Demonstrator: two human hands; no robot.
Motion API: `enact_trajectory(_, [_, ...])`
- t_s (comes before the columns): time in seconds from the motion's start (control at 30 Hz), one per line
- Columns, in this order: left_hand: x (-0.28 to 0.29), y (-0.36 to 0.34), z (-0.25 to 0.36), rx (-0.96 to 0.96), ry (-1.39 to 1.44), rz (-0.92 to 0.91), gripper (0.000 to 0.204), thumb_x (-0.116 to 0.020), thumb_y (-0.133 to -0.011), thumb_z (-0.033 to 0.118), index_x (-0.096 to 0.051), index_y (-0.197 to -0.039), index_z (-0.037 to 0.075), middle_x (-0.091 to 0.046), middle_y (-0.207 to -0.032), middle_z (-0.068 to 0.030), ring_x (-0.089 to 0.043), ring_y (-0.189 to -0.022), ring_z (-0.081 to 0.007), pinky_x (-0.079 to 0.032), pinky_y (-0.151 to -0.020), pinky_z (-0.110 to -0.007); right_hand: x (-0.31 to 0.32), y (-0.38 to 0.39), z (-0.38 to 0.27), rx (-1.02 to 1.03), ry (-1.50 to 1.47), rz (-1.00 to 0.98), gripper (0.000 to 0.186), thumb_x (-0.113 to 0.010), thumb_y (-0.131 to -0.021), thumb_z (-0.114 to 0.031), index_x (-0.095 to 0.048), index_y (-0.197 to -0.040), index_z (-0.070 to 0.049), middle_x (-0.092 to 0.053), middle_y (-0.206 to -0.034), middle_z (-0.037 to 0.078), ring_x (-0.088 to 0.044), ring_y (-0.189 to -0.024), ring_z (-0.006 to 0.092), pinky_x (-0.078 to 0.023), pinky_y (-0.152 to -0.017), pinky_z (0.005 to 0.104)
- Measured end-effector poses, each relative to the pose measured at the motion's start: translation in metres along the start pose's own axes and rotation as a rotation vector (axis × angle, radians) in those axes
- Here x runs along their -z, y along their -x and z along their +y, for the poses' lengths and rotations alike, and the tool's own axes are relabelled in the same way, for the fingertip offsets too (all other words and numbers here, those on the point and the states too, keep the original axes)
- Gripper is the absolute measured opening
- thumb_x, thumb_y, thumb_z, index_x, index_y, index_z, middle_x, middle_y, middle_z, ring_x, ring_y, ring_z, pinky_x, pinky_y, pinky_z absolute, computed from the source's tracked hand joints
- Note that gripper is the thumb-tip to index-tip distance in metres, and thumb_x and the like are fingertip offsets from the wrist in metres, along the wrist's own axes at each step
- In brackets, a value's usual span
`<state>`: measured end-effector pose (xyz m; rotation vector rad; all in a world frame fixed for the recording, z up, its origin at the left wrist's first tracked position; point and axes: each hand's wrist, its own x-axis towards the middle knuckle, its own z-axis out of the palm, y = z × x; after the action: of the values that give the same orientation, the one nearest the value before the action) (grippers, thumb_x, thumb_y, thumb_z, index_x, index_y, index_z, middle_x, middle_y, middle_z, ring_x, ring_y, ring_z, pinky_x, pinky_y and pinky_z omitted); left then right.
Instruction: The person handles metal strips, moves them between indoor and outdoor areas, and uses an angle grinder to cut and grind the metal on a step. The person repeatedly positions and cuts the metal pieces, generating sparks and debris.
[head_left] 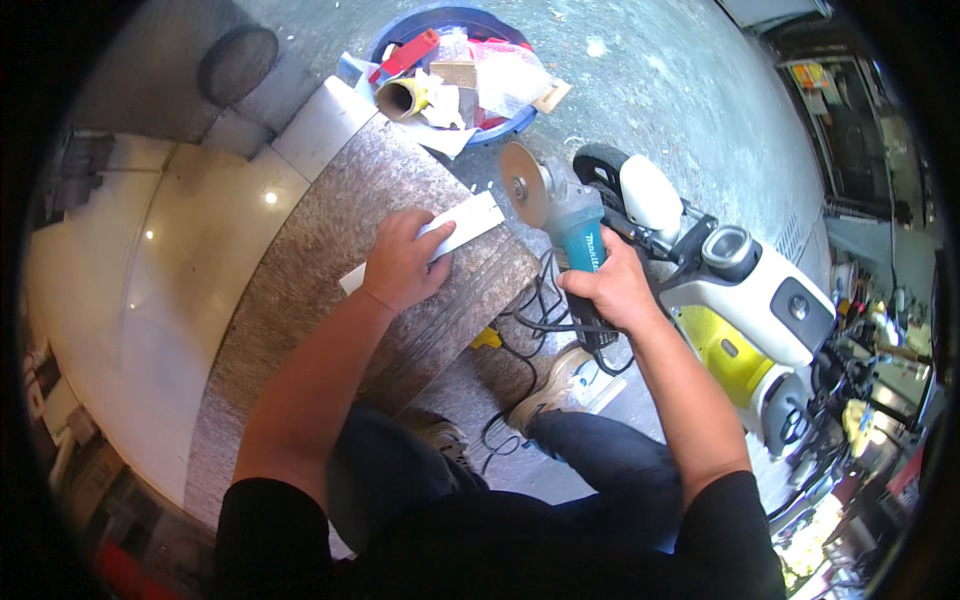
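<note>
My right hand (620, 285) is wrapped round the teal and black body of an angle grinder (583, 240), held off the right side of a stone-patterned step (300, 290). Its tan disc (524, 186) faces up and left; whether it spins I cannot tell. On the step lies a white flat strip (475, 217), slanting up to the right, with its far end near the step's edge. My left hand (405, 262) presses down on the strip and grips it, fingers over its top and thumb along the near side. A few small white scraps (482, 187) lie beyond the strip's end.
A blue tub (520, 122) full of scraps and a cardboard tube stands beyond the step. Right of the grinder is a white and yellow scooter (740, 300). The grinder's black cord (520, 350) loops on the floor by my shoes (560, 385). Glossy pale tiles (200, 250) extend left.
</note>
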<state>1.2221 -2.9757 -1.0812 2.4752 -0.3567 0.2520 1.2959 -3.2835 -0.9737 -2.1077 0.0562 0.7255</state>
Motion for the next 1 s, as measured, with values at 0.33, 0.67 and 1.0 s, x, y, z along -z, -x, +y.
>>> enact_trajectory(0.33, [0.047,-0.025,-0.025,0.005,0.067,-0.272,0.029,-0.075,-0.092,0.012,-0.073,-0.12,0.003,-0.068,-0.132,-0.0199,-0.064,-0.118,-0.0418,-0.052,-0.102,-0.049,0.052,0.06,0.016,-0.066,0.032,0.07,0.075,-0.088,-0.066,-0.023,-0.064,-0.134,0.001,-0.073,-0.105,0.012,-0.067,-0.091,0.0208,-0.054,-0.089,0.0347])
enact_trajectory(0.67, [0.017,0.001,0.018,-0.146,-0.147,-0.216,0.036,-0.077,-0.091,0.018,-0.069,-0.124,0.008,-0.066,-0.109,-0.0116,-0.063,-0.105,-0.0344,-0.051,-0.092,-0.048,0.05,0.068,0.041,-0.085,0.078,0.051,0.064,-0.087,-0.067,-0.024,-0.067,-0.121,0.002,-0.073,-0.097,0.014,-0.067,-0.085,0.0236,-0.054,-0.084,0.0362])
enact_trajectory(1.0, [0.008,-0.015,-0.002,-0.196,-0.231,-0.181,0.039,-0.062,-0.091,0.006,-0.066,-0.129,0.003,-0.069,-0.108,-0.0139,-0.065,-0.101,-0.0352,-0.053,-0.089,-0.047,0.051,0.063,0.058,-0.118,0.05,0.043,0.061,-0.087,-0.067,-0.022,-0.068,-0.12,0.001,-0.072,-0.093,0.01,-0.066,-0.082,0.0206,-0.054,-0.082,0.0345])
